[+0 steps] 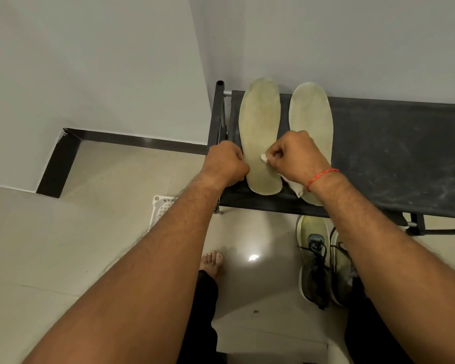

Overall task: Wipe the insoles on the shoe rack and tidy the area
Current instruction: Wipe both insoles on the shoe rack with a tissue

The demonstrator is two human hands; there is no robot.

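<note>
A person leans over a dark shoe rack (392,153) set against a pale wall (90,61), where two yellowed insoles lie side by side on the dusty top shelf, toes toward the wall. The right hand (297,156) hovers over the heel half of the left insole (260,122), its grip pinching a white cloth (263,158) between thumb and curled fingers; a small tuft of the cloth touches the insole's surface, and more of it trails out beneath the wrist, which bears a red thread (323,176). That wrist crosses the heel of the right insole (310,111). The left hand (226,164) sits at the left insole's outer edge with fingers curled under; whether its grip holds the edge or merely rests against it cannot be told from above. On the tiled floor (103,232) below the shelf stand a pair of green laced shoes (314,261), partly behind the right forearm. A white basket (162,206) shows beside the left forearm, and a bare foot (212,261) is planted near a glare spot on the tiles.
</note>
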